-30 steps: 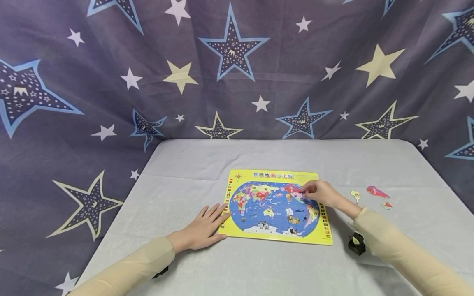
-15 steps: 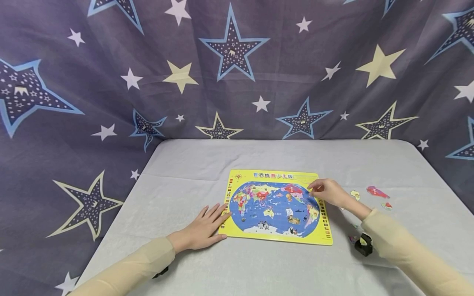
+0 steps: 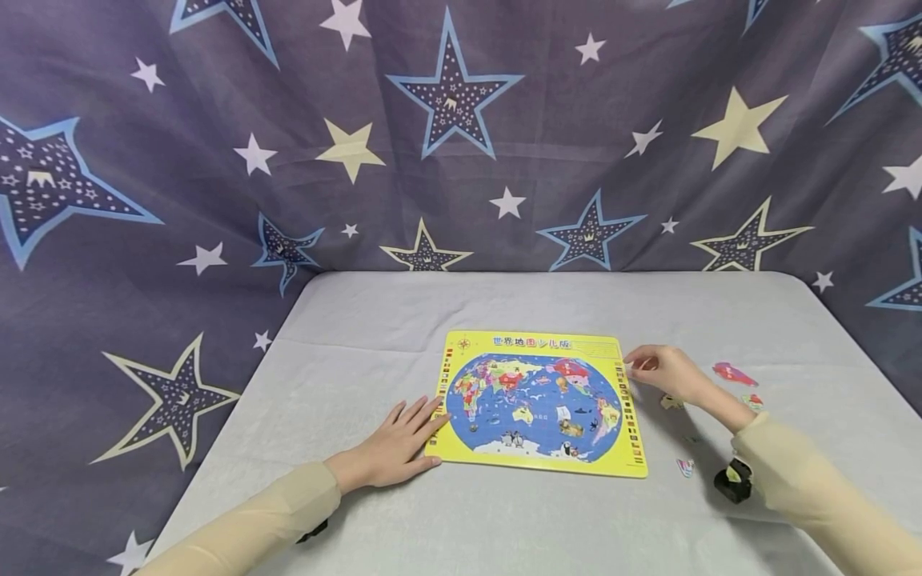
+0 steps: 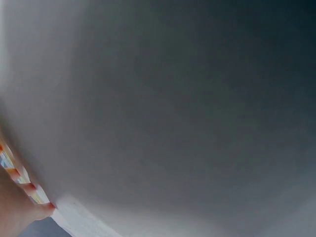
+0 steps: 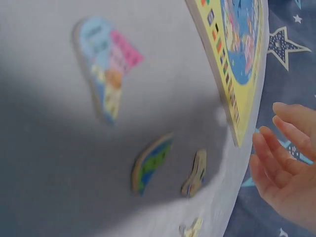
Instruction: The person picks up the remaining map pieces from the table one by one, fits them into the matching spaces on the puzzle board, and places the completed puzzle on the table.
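A dark purple-grey cloth [image 3: 288,88] printed with blue, white and cream stars [image 3: 454,100] fills the top and left of the frame; a pale-grey-covered table [image 3: 389,320] spans the lower centre.

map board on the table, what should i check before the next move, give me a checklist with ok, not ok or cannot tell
1. The map board lies flat on the table: ok.
2. The map board is steadied: ok, the left hand rests on its left edge.
3. The right hand is free: ok, no piece shows in its fingers.
4. No loose pieces remain: not ok, several lie on the table, right of the map board.
5. The pink-and-blue piece is print side up: ok.
6. No gaps in the map board: cannot tell, too small to make out.
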The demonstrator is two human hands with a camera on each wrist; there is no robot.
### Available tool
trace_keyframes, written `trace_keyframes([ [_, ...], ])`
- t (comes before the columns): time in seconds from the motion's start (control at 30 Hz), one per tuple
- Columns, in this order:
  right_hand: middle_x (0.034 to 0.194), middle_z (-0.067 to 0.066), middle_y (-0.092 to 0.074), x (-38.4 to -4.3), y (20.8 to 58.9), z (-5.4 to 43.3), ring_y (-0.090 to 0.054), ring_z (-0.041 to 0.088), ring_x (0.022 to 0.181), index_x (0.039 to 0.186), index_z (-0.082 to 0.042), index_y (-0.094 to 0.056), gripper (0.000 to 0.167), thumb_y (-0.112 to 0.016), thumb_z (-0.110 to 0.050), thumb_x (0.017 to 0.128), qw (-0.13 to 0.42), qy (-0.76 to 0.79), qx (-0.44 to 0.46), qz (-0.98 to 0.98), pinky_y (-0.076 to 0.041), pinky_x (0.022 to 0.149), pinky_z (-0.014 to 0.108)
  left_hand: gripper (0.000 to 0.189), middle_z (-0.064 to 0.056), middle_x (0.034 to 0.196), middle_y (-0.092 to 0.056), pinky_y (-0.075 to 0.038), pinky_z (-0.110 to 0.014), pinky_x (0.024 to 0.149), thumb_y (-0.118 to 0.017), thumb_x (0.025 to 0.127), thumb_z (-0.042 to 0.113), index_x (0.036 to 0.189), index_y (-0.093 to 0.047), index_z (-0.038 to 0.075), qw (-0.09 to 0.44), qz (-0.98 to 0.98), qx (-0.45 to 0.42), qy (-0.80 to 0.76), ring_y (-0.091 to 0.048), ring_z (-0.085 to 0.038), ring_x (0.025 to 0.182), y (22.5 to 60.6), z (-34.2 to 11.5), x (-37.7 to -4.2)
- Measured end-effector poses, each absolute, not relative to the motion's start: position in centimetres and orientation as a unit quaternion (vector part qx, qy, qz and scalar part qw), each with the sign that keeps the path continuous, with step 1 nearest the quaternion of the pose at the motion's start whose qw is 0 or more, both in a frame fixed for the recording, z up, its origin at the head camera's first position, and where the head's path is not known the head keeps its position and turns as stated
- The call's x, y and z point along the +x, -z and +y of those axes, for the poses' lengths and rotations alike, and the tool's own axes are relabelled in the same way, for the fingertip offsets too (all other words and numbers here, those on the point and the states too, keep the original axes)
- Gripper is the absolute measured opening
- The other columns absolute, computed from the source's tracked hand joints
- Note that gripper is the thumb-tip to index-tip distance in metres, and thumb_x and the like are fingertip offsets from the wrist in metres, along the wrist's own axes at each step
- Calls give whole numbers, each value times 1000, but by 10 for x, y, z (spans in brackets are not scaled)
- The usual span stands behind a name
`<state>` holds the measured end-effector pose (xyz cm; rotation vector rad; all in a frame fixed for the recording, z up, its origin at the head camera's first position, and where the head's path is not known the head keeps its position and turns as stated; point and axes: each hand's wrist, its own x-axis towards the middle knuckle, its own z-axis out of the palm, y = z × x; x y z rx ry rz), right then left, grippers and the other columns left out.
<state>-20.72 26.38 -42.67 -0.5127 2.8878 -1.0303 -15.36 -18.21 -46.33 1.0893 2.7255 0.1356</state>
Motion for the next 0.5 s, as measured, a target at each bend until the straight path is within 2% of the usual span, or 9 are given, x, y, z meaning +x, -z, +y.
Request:
trace_keyframes([
  [0.5,80,12,-62,-200,423,311,-57,22,71,98,9,-60,21,-60,-4,82,-13,311,-147,939,-45,56,25,65,-6,149,-7,-8,-51,104,-29,90,55,143,-16,19,100,923,368,-49,-6,-26,134,463,-182,-153],
])
